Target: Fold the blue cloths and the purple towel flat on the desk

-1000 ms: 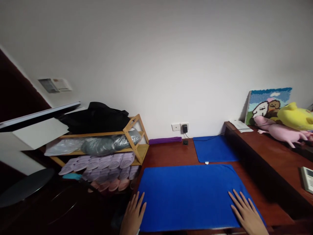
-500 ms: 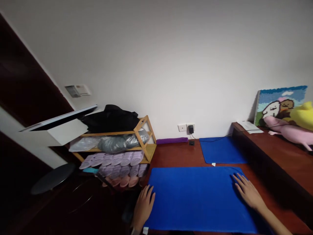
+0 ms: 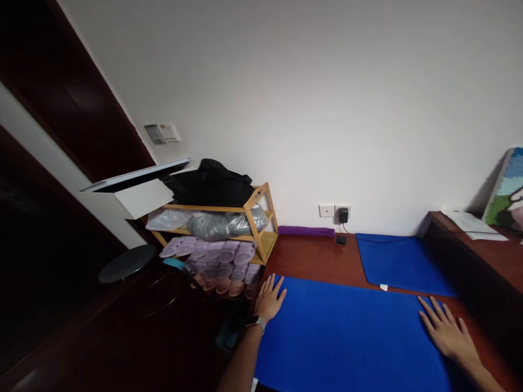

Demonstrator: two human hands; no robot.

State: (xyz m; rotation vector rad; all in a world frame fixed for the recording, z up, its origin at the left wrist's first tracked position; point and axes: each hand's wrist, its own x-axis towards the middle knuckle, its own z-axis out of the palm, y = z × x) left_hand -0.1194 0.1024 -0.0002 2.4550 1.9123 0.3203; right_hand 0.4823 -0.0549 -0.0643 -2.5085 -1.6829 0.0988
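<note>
Stretching crosswise, larger blue cloth (image 3: 347,337)

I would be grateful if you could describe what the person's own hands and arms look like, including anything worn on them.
The left hand is ungloved, and its wrist carries what looks like a watch with a dark face and a pale band. The right hand is also ungloved, with nothing visible at the wrist. No sleeve shows on either side.
</note>
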